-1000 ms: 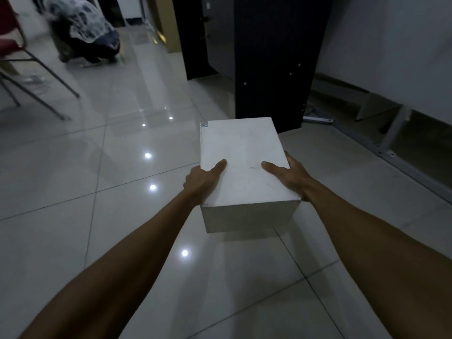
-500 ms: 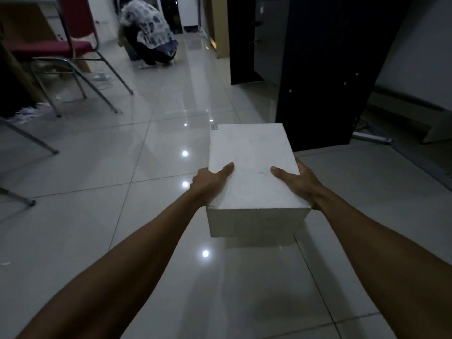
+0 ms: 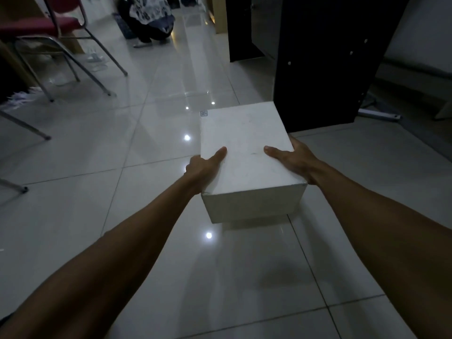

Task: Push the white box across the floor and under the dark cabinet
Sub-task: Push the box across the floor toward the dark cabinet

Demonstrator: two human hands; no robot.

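Mid-push: the left hand (image 3: 204, 168) and right hand (image 3: 292, 160) clamp the white box (image 3: 247, 152) between them; next it needs steering right under the dark cabinet (image 3: 325, 62).

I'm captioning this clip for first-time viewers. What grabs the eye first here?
The white box on the glossy tiled floor, mid-frame, gripped at its sides by the left hand and right hand. Just beyond it stands the dark cabinet; a red chair sits far left.
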